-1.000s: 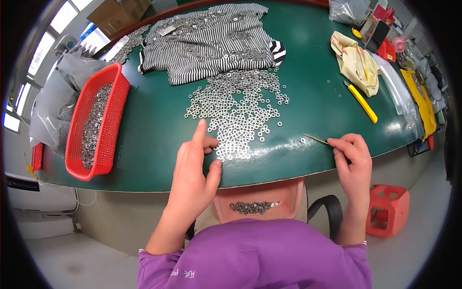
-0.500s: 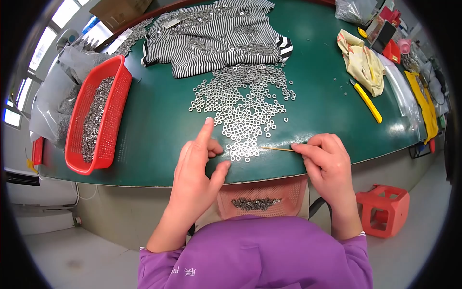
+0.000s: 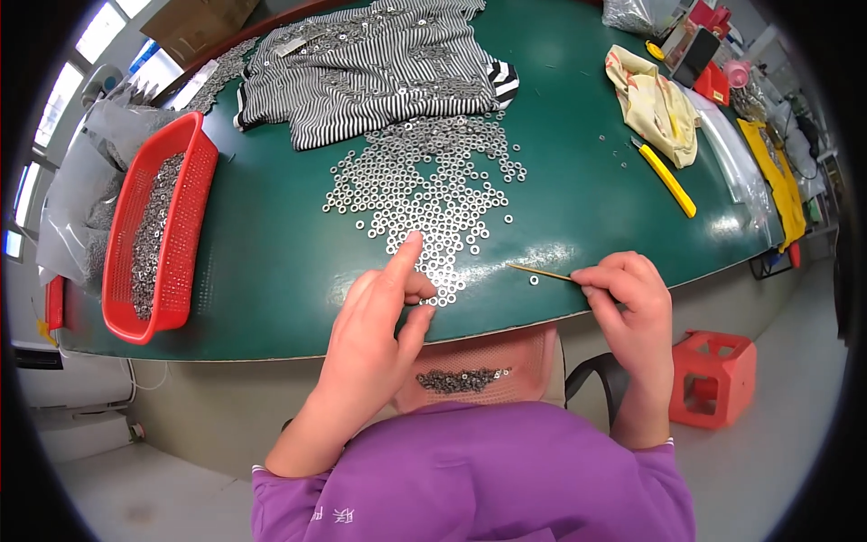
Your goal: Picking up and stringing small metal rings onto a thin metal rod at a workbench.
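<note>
Many small silver metal rings point(image 3: 433, 194) lie spread flat on a green tabletop point(image 3: 271, 244), trailing in a narrow band toward the near edge. My left hand point(image 3: 368, 312) rests at that band's left side. Its index finger is stretched out onto the rings, with the thumb apart. Pinched between thumb and fingertips of my right hand point(image 3: 629, 303) is a thin wooden stick point(image 3: 540, 271), its tip pointing left. One lone ring point(image 3: 534, 281) sits just below the stick, apart from the band. A pink basket point(image 3: 533, 352) at my lap, under the table edge, contains more small metal pieces.
At left stands a red basket point(image 3: 192, 230) of metal pieces, beside clear plastic bags point(image 3: 72, 212). A striped cloth point(image 3: 343, 86) strewn with rings covers the far side. On the right lie a yellow cutter point(image 3: 666, 181) and a pale cloth point(image 3: 650, 104). A red stool point(image 3: 713, 379) stands on the floor.
The stick has drawn away from the ring band to the right, and one ring now lies alone near it. My left index finger reaches further over the band. The whole view has shifted slightly.
</note>
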Tool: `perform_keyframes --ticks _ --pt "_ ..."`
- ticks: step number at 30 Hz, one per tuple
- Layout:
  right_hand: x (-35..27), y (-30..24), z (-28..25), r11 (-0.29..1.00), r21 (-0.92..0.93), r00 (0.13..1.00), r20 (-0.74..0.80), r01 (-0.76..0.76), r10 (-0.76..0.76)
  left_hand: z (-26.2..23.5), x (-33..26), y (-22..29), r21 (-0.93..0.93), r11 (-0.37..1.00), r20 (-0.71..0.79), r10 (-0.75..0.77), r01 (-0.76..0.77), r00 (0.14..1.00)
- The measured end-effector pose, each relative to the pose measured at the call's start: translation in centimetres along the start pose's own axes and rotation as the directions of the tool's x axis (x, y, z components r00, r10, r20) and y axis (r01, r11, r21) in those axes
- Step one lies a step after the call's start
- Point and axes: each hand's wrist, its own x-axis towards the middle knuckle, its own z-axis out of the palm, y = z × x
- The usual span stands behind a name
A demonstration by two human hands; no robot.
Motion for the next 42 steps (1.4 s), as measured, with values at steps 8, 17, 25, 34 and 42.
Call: perform_keyframes --ticks 8,17,25,34,42 --pt "1.2 -2.0 2.0 0.985 0.018 0.978 0.116 0.173 -0.174 -0.2 -0.3 -0.4 -0.176 0.984 -0.069 -0.023 0.010 0.997" --pt "2.3 -2.6 3.1 0.967 0.112 0.959 0.143 0.230 -0.245 -0.7 -0.7 -0.8 0.080 0.990 -0.050 0.119 -0.115 0.992" --pt "2.2 -2.1 2.3 0.920 0.204 0.885 0.268 0.335 -0.382 -1.8 -1.3 -0.3 -0.048 0.975 0.134 0.223 -0.218 0.966" --pt "1.3 0.2 0.2 0.990 0.015 0.988 0.068 0.139 -0.140 -2.5 -1.0 -1.4 0.088 0.992 -0.136 -0.076 0.088 0.988" --pt "2.5 -1.2 2.2 0.978 0.023 0.970 0.122 0.208 -0.209 -0.7 0.3 -1.0 0.028 0.997 -0.020 0.077 -0.076 0.997"
